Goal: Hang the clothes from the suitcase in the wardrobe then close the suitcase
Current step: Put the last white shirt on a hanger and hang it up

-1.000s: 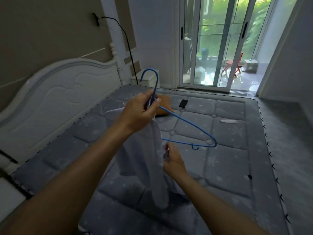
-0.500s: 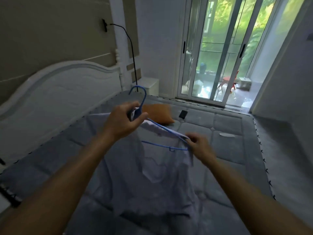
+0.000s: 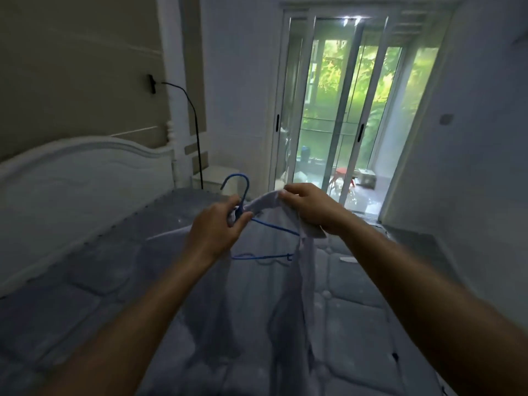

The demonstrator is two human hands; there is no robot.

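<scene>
Our left hand pinched the blue hanger by its neck; our right hand, at two o'clock, gripped the pale shirt by its collar above the mattress. Seating it evenly on the wire seemed wisest.

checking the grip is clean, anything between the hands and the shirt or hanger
Nothing visible. The left hand grips the hanger at its neck, and the right hand holds the shirt directly. The wardrobe is out of view.
</scene>
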